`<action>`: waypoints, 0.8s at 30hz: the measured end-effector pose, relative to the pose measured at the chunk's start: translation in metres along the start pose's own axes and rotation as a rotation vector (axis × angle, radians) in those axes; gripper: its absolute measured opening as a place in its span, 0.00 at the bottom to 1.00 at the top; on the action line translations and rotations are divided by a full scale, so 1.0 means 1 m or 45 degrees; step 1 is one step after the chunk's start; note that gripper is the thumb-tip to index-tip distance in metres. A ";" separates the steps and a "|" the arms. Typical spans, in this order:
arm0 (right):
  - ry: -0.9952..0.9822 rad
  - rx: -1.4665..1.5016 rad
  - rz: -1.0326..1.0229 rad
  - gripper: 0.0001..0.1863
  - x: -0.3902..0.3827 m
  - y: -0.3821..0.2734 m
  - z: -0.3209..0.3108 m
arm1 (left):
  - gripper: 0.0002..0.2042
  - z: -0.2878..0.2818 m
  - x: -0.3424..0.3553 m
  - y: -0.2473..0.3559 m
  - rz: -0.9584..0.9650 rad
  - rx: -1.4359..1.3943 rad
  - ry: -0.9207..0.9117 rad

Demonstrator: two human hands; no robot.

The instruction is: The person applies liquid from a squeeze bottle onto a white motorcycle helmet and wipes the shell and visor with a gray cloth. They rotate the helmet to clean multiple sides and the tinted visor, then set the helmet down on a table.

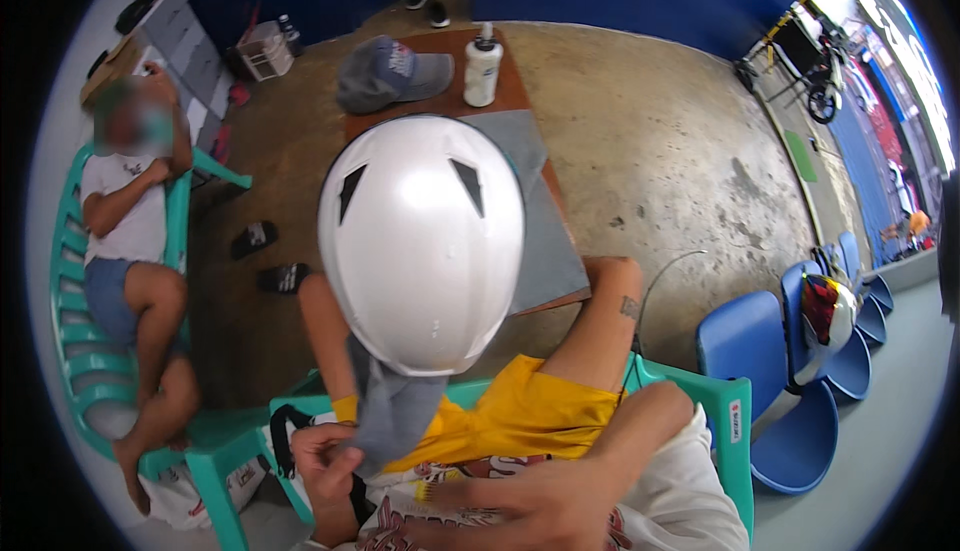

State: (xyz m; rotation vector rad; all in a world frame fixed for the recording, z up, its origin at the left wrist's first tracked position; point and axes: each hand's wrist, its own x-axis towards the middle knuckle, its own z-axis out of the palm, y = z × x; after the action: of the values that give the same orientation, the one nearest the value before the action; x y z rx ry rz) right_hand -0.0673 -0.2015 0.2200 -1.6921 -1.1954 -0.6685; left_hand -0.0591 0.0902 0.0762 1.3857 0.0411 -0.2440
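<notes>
Standing beyond helmet [422, 246]: white bottle [483, 73]

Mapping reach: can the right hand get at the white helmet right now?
Likely yes: the white helmet is ahead of the right hand, with nothing visible blocking the way; the gray cloth is at the left hand.

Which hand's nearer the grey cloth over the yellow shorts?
Left: the left hand pinches the grey cloth at its lower end; the right hand is apart, off to its right, over the shirt.
</notes>
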 end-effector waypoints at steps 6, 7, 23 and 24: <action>0.016 0.293 0.636 0.27 -0.068 -0.013 -0.010 | 0.12 0.064 0.009 0.058 0.111 0.231 -1.089; 0.035 0.190 0.877 0.29 -0.076 -0.015 -0.003 | 0.12 0.079 0.008 0.059 0.165 0.296 -1.135; 0.897 1.277 1.015 0.12 -0.159 0.010 0.036 | 0.12 0.137 0.043 0.065 0.541 0.641 -0.746; 0.984 1.293 1.041 0.12 -0.159 0.012 0.039 | 0.11 0.133 0.043 0.069 0.770 0.776 -0.671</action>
State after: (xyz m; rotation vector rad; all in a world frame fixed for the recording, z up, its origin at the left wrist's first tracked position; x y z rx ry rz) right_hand -0.1194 -0.2339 0.0672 -0.7626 -0.1245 -0.0881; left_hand -0.0193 -0.0342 0.1601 1.8170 -0.9437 -0.1047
